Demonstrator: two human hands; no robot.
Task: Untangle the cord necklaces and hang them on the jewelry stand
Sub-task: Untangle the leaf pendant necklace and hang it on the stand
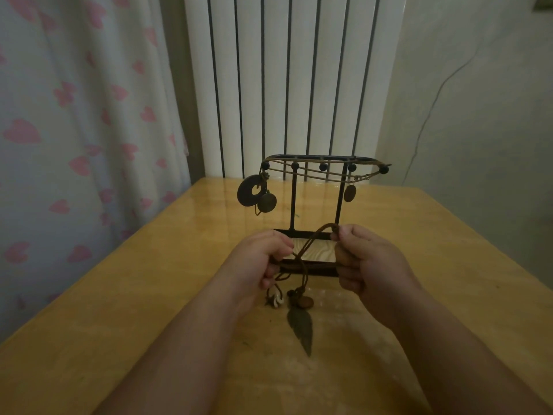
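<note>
Left hand (263, 259) and right hand (363, 262), both curled, pinch tangled brown cord necklaces (302, 265) before the black metal jewelry stand (293, 199); leaf pendant (300, 327) dangles.

Both forearms run out past the bottom edge of the frame. The counter (149, 280) is cut off at the left, right and bottom edges. The left hand (260, 259) and right hand (368, 265) cover the two ends of the base of the jewelry stand (320, 269). Their curled fingers hide how the cord necklaces (311, 242) run inside each grip. How many strands cross at centre frame cannot be told. The small pale pendants (276, 301) below the left hand are too dim to make out. A dark object (546, 1) in the upper right corner is clipped by the edge.
</note>
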